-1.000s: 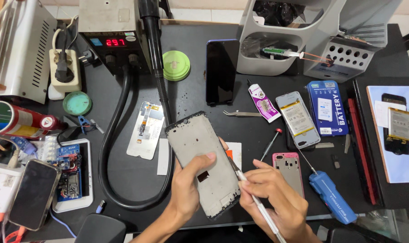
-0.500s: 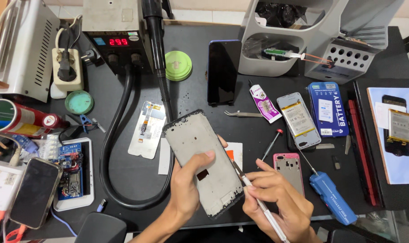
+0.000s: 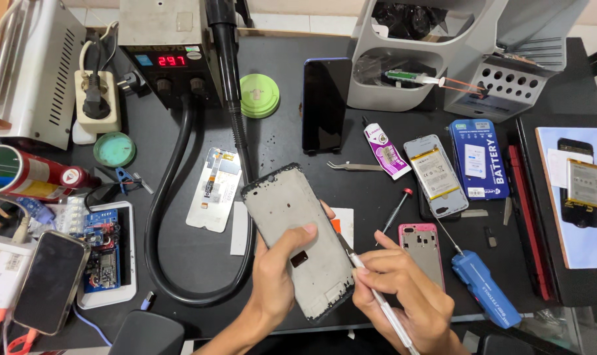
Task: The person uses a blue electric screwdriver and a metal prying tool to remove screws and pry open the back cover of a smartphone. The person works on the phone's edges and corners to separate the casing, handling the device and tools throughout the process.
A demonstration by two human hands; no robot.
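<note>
Black workbench (image 3: 285,141) fills the head view, crowded with repair gear. At lower centre, the left hand (image 3: 275,279) grips a grey phone frame (image 3: 298,240), thumb laid across its face, tilted above the bench. The right hand (image 3: 400,289) pinches a white scraping tool (image 3: 384,306) whose tip meets the frame's right edge. A pink phone back (image 3: 422,248) lies just right; a blue screwdriver (image 3: 482,289) lies further right. A hot-air station (image 3: 170,56) stands at upper left.

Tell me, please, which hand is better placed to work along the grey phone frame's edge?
The right hand: it grips the slim white tool, tip at the grey phone frame. The left hand is busy holding it.
</note>
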